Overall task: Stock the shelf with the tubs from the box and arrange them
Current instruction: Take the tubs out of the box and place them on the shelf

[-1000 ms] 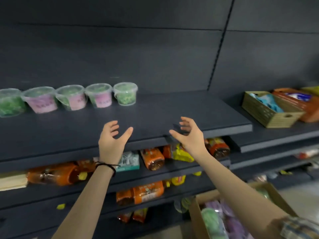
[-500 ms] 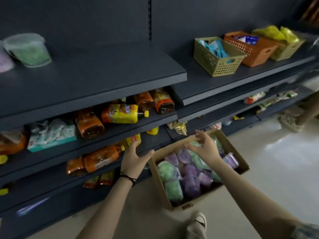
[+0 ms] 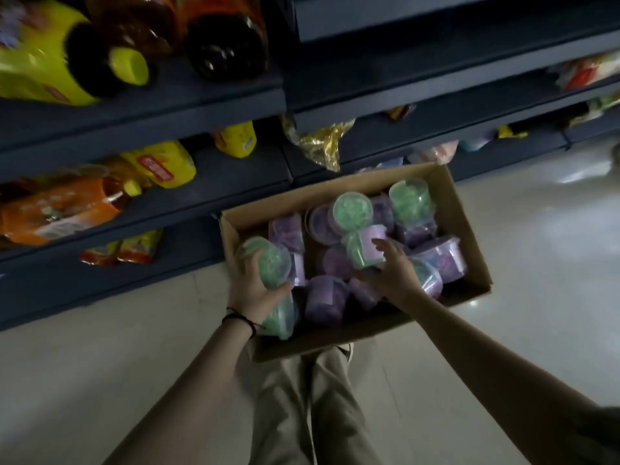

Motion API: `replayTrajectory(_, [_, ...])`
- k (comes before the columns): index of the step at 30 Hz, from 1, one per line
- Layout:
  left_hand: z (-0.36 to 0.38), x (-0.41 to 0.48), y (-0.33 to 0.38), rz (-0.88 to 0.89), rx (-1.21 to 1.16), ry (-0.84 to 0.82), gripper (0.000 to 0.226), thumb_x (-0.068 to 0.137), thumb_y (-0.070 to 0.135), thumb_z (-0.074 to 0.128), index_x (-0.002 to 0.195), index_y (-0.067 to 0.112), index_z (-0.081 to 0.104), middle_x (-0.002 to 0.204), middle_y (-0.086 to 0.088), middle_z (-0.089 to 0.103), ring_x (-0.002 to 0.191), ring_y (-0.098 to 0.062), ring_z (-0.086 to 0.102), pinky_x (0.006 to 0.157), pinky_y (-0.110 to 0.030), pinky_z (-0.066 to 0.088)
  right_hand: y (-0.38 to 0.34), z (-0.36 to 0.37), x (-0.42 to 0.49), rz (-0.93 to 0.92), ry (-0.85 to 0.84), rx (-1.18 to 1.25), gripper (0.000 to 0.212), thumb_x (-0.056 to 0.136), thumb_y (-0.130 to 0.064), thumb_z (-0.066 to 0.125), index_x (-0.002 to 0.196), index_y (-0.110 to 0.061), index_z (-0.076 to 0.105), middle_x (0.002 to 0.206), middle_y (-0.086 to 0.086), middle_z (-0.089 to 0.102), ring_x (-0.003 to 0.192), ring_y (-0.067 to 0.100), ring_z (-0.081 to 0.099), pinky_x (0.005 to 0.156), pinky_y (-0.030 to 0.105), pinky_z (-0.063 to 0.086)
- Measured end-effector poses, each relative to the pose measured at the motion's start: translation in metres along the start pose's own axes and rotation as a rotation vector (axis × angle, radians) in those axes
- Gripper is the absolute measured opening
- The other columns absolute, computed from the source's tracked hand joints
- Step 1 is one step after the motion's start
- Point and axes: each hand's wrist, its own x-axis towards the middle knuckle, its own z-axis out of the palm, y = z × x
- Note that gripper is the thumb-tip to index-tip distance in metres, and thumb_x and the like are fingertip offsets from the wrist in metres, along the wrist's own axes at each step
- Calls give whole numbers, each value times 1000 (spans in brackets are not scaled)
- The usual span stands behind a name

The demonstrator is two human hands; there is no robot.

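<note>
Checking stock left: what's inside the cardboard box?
Tubs, green and purple; left hand grips a green tub, right hand touches a labelled tub. Lower tubs and the box floor are covered.

1. Black cord bracelet [image 3: 240, 321]: thin doubled strands, round the wrist below the left grip [image 3: 258, 286], at 7 o'clock from the view's centre.
2. Khaki trousers [image 3: 302, 404]: loose, creased, at 6 o'clock.
3. Shoe toe [image 3: 347, 351]: pale, mostly hidden, just above the trousers.
4. Dark sleeve [image 3: 600, 434]: at 4 o'clock, in the corner; pattern too dim to tell.
</note>
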Motion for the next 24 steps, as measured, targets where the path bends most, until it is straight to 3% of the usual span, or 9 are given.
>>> replayTrajectory(3, [18, 44, -7, 133, 153, -70, 91, 71, 27, 82, 144, 10, 31, 148, -10, 32, 136, -27, 31, 105, -24, 22, 23, 13, 37, 42, 16, -23, 90, 69, -34, 83, 144, -14, 37, 142, 16, 40, 128, 33, 40, 104, 41, 36])
replayTrajectory(6, [24, 88, -15, 281, 429, -75, 105, 61, 38, 85, 146, 16, 29, 151, -9, 31, 140, -27, 25, 111, -33, 19, 38, 30, 68, 111, 40, -22, 99, 67, -38, 84, 147, -14, 29, 144, 17, 36, 131, 37, 35, 108, 44, 33])
replayTrajectory(10, [26, 119, -24, 358, 900, -208, 112, 63, 55, 78, 150, 26, 13, 154, 2, 22, 144, -23, 11, 113, -38, 17, 50, 44, 99, 201, 28, 52, 107, 67, -38, 83, 147, -17, 16, 145, 20, 34, 131, 40, 36, 106, 49, 36])
replayTrajectory(12, [24, 127, -24, 409, 1074, -242, 108, 64, 57, 75, 149, 26, 15, 152, 0, 24, 141, -23, 18, 112, -36, 19, 52, 46, 107, 267, 24, 109, 111, 68, -37, 83, 149, -16, 10, 148, 20, 31, 133, 39, 35, 106, 45, 36])
replayTrajectory(15, [22, 136, -17, 420, 1184, -245, 99, 61, 61, 74, 142, 22, 31, 136, -3, 41, 127, -23, 37, 104, -34, 32, 52, 46, 112, 315, 17, 102, 112, 69, -37, 82, 150, -14, 8, 148, 21, 30, 133, 38, 37, 104, 40, 35])
replayTrajectory(18, [15, 134, -6, 288, 994, -151, 94, 58, 66, 75, 134, 22, 42, 129, -3, 47, 117, -24, 47, 87, -37, 45, 50, 44, 109, 330, 32, 117, 109, 68, -39, 82, 149, -12, 14, 147, 19, 35, 132, 36, 39, 102, 38, 37])
replayTrajectory(22, [7, 117, 10, 70, 247, 130, 86, 54, 60, 82, 118, 13, 48, 111, 0, 55, 97, -20, 57, 70, -29, 46, 49, 44, 99, 306, 60, 146, 109, 66, -49, 81, 148, -8, 22, 146, 13, 37, 134, 31, 37, 105, 39, 36])
replayTrajectory(24, [13, 103, 19, -98, -194, 59, 84, 48, 64, 82, 107, 11, 54, 100, 5, 63, 91, -14, 62, 73, -29, 52, 46, 43, 88, 306, 73, 293, 107, 57, -56, 83, 142, -12, 35, 137, 8, 49, 125, 26, 49, 105, 42, 42])
